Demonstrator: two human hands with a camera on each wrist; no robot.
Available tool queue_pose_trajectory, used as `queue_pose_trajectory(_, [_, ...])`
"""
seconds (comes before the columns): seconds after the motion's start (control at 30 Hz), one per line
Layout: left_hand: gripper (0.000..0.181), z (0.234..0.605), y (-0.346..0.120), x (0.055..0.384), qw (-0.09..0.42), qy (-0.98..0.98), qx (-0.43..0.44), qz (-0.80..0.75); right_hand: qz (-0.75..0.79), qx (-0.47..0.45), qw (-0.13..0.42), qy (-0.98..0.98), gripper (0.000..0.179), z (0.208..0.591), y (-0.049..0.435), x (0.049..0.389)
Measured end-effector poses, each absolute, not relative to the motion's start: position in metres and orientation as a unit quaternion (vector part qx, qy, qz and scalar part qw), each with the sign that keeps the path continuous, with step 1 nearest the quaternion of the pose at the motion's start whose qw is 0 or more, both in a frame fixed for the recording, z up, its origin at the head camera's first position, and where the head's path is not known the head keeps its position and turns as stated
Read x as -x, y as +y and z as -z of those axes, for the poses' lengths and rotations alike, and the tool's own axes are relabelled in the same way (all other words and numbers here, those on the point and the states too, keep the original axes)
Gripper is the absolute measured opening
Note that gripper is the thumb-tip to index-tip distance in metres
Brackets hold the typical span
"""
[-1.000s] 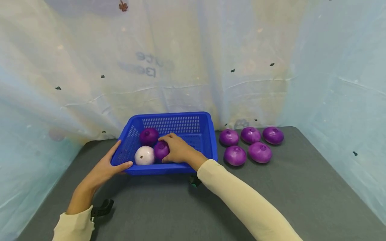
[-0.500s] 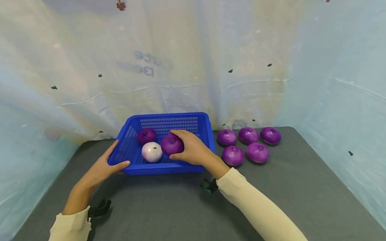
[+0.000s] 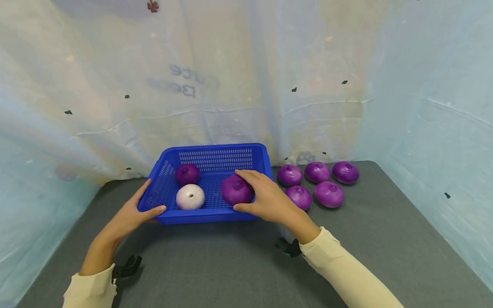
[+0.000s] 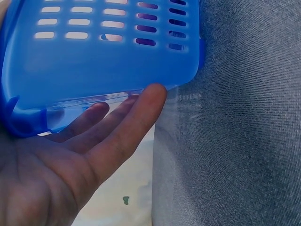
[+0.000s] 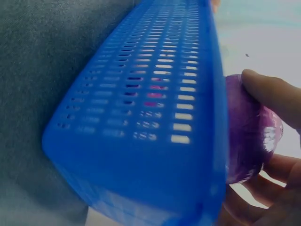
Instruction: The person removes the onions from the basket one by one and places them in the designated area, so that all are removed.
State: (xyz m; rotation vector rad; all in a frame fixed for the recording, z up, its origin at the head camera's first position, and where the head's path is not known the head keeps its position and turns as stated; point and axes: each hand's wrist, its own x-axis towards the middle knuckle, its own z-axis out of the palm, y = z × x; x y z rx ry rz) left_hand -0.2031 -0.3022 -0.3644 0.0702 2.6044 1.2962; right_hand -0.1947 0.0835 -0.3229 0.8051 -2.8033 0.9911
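Note:
A blue plastic basket (image 3: 215,215) stands on the dark grey table. My left hand (image 3: 132,215) grips its front left corner, thumb on the front rim and fingers along the left side. In the left wrist view, these fingers (image 4: 127,132) reach along the basket's outer wall. My right hand (image 3: 271,199) holds a purple onion (image 3: 236,190) over the basket's right half, thumb at the front and fingers behind. From the right wrist, this onion (image 5: 247,129) shows at the rim. A white onion (image 3: 190,196) and another purple onion (image 3: 187,174) lie in the basket's left half.
Several purple onions (image 3: 328,194) lie in two rows on the table, right of the basket. A pale printed curtain (image 3: 231,77) hangs behind and along both sides. A black strap end (image 3: 129,266) sticks out from the left wrist.
My right hand has lifted the purple onion from beside the white one and carried it right within the basket. The white onion has rolled slightly. My left hand stays on the corner.

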Motion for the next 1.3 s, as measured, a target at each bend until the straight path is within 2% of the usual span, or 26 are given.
queue_pose_trajectory(0.13, [0.098, 0.364, -0.302, 0.203, 0.116, 0.891, -0.024, -0.438, -0.32, -0.264, 0.044, -0.909, 0.084, 0.321, 0.096, 0.188])
queue_pose_trajectory(0.53, [0.097, 0.362, -0.304, 0.201, 0.114, 0.889, -0.028, -0.443, -0.316, -0.256, 0.03, -0.913, 0.083, 0.317, 0.13, 0.176])
queue_pose_trajectory(1.3, [0.098, 0.363, -0.302, 0.203, 0.114, 0.883, -0.022, -0.455, -0.311, -0.261, 0.041, -0.913, 0.084, 0.32, 0.17, 0.175])
